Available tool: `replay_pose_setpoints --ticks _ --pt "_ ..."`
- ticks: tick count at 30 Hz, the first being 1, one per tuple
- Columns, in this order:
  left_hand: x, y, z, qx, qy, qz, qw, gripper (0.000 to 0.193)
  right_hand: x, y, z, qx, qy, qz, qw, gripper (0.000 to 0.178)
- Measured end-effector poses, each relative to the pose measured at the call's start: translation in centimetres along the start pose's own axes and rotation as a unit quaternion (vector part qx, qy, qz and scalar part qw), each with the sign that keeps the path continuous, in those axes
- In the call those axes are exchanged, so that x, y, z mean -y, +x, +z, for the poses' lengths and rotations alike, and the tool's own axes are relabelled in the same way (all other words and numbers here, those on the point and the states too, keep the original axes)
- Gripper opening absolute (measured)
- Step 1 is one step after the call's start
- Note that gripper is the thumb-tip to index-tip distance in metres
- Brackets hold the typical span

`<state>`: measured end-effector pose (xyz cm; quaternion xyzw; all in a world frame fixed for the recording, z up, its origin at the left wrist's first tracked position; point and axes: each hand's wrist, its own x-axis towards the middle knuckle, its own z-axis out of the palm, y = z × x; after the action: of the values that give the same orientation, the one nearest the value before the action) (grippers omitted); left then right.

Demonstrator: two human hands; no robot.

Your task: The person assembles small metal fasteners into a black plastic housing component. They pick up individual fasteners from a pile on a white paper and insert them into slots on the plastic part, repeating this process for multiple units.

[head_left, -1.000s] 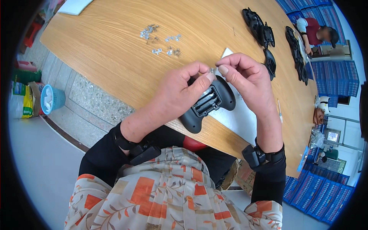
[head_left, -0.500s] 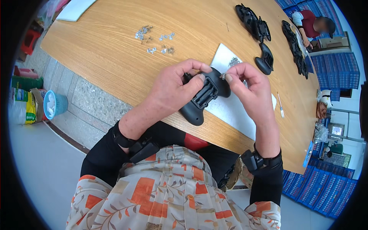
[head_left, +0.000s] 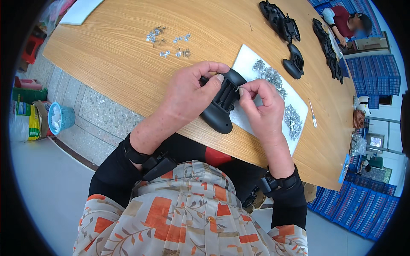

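A black game controller (head_left: 218,120) is tilted above the table's near edge, its battery compartment facing up. My left hand (head_left: 181,94) grips it from the left, with the thumb near the compartment's edge. In my right hand (head_left: 265,110), thumb and forefinger pinch a small metal spring contact (head_left: 237,89) at the right end of that compartment. My fingertips partly hide the piece. Under and beyond the right hand lies a white foam sheet (head_left: 246,59), bearing piles of small metal contacts (head_left: 293,121).
Loose metal contacts (head_left: 156,35) lie in small groups on the wooden table (head_left: 124,64). Black controller shells (head_left: 279,23) and one more controller (head_left: 294,64) sit further off. A thin screwdriver (head_left: 313,114) lies to the right. Another person (head_left: 341,21) works across the table.
My right hand has moved left and slightly down, bringing the metal contact from beside the controller into the compartment's end. More of the foam sheet's metal piles now shows.
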<state>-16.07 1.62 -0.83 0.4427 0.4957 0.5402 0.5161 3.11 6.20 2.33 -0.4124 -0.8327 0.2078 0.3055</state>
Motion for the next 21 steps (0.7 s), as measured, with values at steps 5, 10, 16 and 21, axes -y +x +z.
replay_pose_setpoints --ticks 5,10,16,21 --pt "0.0 0.1 -0.1 0.000 0.041 -0.010 0.999 0.027 0.1 -0.3 0.0 -0.005 -0.124 -0.110 0.986 0.013" --pt "0.3 0.0 0.1 -0.008 0.033 0.000 0.999 0.026 0.2 -1.0 -0.2 -0.015 -0.124 -0.096 0.987 0.015" --pt "0.2 0.0 0.2 -0.008 0.023 -0.001 1.000 0.025 0.9 -1.4 -0.4 -0.024 -0.060 0.005 0.998 0.014" --pt "0.2 0.0 0.1 -0.010 0.038 -0.001 0.999 0.025 1.1 -0.8 -0.1 -0.003 -0.073 -0.008 0.997 0.012"
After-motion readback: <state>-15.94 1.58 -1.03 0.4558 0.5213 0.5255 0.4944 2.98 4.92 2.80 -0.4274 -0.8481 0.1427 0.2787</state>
